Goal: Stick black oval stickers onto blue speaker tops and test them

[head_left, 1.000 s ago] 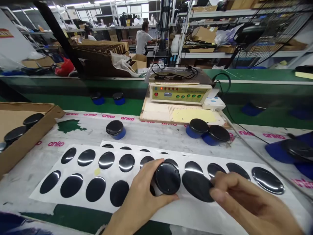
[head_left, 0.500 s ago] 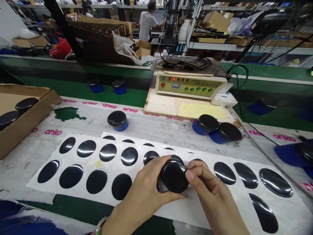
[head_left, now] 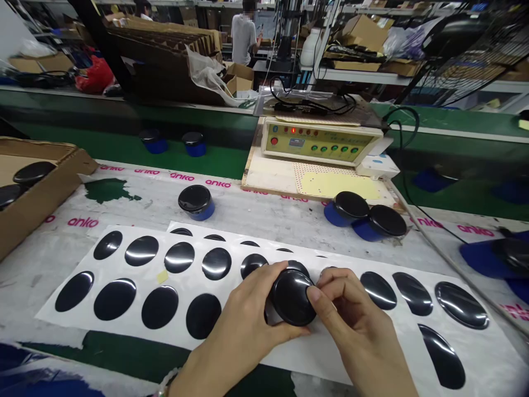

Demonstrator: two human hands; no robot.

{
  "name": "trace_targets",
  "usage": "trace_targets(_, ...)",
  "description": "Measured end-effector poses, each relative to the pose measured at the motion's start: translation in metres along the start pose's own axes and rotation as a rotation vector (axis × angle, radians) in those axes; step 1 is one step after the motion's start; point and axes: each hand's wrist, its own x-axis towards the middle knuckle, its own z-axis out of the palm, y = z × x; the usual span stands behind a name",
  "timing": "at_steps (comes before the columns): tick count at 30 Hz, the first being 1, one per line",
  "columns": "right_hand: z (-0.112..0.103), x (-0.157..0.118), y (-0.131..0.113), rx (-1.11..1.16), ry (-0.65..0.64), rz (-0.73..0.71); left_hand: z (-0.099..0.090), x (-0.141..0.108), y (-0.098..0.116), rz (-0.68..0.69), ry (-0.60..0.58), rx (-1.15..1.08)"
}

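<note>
My left hand (head_left: 243, 314) is wrapped round a round piece with a glossy black top (head_left: 293, 298), held tilted over the white sheets. Its underside is mostly hidden by my fingers. My right hand (head_left: 351, 320) is closed at the piece's right edge, thumb pressed on the rim of the black top and fingers curled behind. Below both hands lie white backing sheets (head_left: 165, 309) bearing rows of shiny black oval-looking stickers (head_left: 159, 306). A bare patch of sheet shows beneath the held piece.
Round blue pieces with black tops stand on the table, one at left (head_left: 196, 202) and two at right (head_left: 379, 222). A control box (head_left: 318, 143) sits on a wooden board behind. A cardboard box (head_left: 49, 193) is at left; a cable (head_left: 438, 248) crosses the right side.
My right thumb has slid slightly left, further onto the rim of the black top. My left hand keeps its hold on the piece. The view has shifted a little.
</note>
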Motion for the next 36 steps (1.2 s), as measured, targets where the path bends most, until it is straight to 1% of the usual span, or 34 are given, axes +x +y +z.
trace_targets(5, 0.001, 0.000, -0.001, -0.065, 0.034, -0.068, 0.000, 0.001, 0.001, 0.013, 0.017, 0.004)
trace_targets(9, 0.003, -0.001, -0.007, -0.105, 0.021, -0.085, 0.001, 0.001, -0.001, 0.039, 0.022, 0.025)
trace_targets(12, 0.005, 0.000, -0.012, -0.184, 0.009, -0.093, 0.001, 0.000, -0.003, 0.102, 0.049, 0.108)
trace_targets(14, 0.001, 0.005, -0.013, -0.300, -0.019, -0.101, 0.001, -0.002, -0.004, 0.177, 0.061, 0.188)
trace_targets(16, -0.011, 0.011, -0.011, -0.445, -0.013, -0.137, -0.001, -0.004, -0.004, 0.266, 0.056, 0.297)
trace_targets(17, -0.020, 0.015, -0.009, -0.506, 0.019, -0.170, -0.001, -0.005, -0.003, 0.305, 0.052, 0.366)
trace_targets(19, -0.044, 0.022, 0.000, -0.556, 0.079, -0.232, -0.001, -0.008, -0.001, 0.370, 0.035, 0.515)
trace_targets(20, -0.057, 0.023, 0.005, -0.546, 0.078, -0.258, 0.000, -0.010, 0.002, 0.399, 0.031, 0.581)
trace_targets(21, -0.070, 0.024, 0.011, -0.523, 0.045, -0.285, 0.001, -0.011, 0.004, 0.426, 0.028, 0.635)
trace_targets(23, -0.093, 0.023, 0.023, -0.484, -0.091, -0.336, 0.002, -0.013, 0.010, 0.493, 0.010, 0.707)
trace_targets(25, -0.107, 0.022, 0.036, -0.480, -0.223, -0.383, -0.002, -0.007, 0.018, 0.539, -0.015, 0.724)
trace_targets(26, -0.111, 0.023, 0.042, -0.485, -0.288, -0.411, -0.007, 0.001, 0.022, 0.534, -0.020, 0.719)
trace_targets(27, -0.113, 0.025, 0.048, -0.492, -0.343, -0.446, -0.016, 0.012, 0.026, 0.501, -0.005, 0.708)
trace_targets(29, -0.114, 0.030, 0.058, -0.508, -0.414, -0.525, -0.043, 0.044, 0.034, 0.359, 0.113, 0.692)
trace_targets(30, -0.113, 0.033, 0.063, -0.514, -0.425, -0.559, -0.060, 0.064, 0.038, 0.253, 0.207, 0.689)
trace_targets(31, -0.112, 0.035, 0.067, -0.518, -0.423, -0.581, -0.078, 0.084, 0.041, 0.195, 0.299, 0.695)
trace_targets(32, -0.110, 0.038, 0.070, -0.520, -0.411, -0.591, -0.095, 0.104, 0.044, 0.171, 0.359, 0.698)
trace_targets(34, -0.108, 0.040, 0.075, -0.522, -0.397, -0.601, -0.124, 0.140, 0.047, 0.134, 0.445, 0.691)
trace_targets(36, -0.107, 0.040, 0.078, -0.531, -0.390, -0.620, -0.139, 0.165, 0.048, 0.115, 0.476, 0.672)
